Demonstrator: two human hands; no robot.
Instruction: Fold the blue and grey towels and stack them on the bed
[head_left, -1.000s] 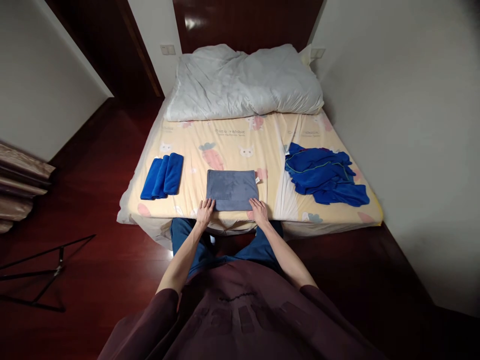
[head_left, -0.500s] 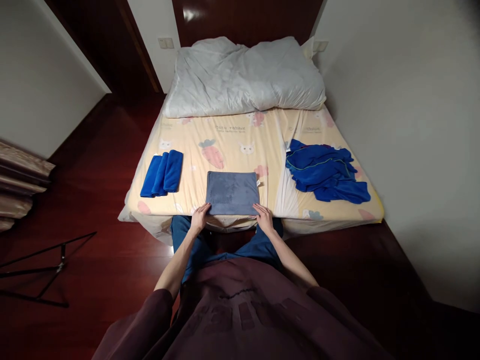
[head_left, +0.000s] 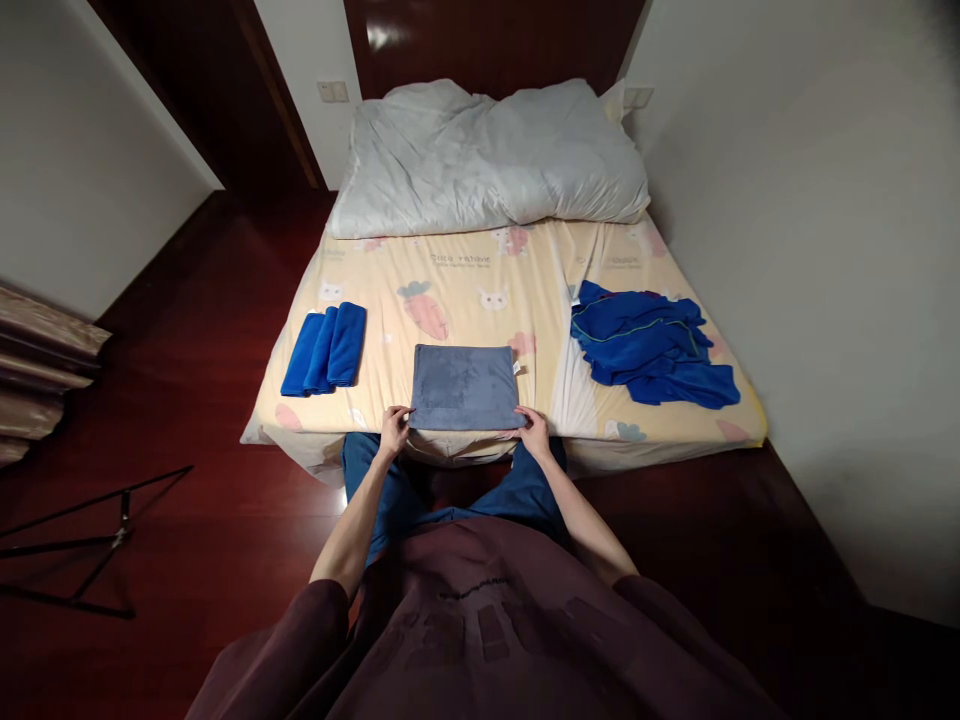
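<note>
A folded grey towel (head_left: 465,388) lies flat on the near edge of the bed (head_left: 465,285), straight in front of me. My left hand (head_left: 393,433) pinches the towel's near left corner, fingers curled. At the near right corner, my right hand (head_left: 536,432) is closed in the same way. Both forearms reach forward over my blue-trousered knees, which touch the mattress edge.
Several rolled blue towels (head_left: 326,348) lie at the bed's left side. A loose heap of blue towels (head_left: 651,345) sits at the right, close to the white wall. A white duvet (head_left: 487,160) covers the bed's head. A black stand (head_left: 75,545) lies on the dark wooden floor at left.
Both hands slid back from on top of the towel's near edge to its near corners and closed there. The towel stayed in place.
</note>
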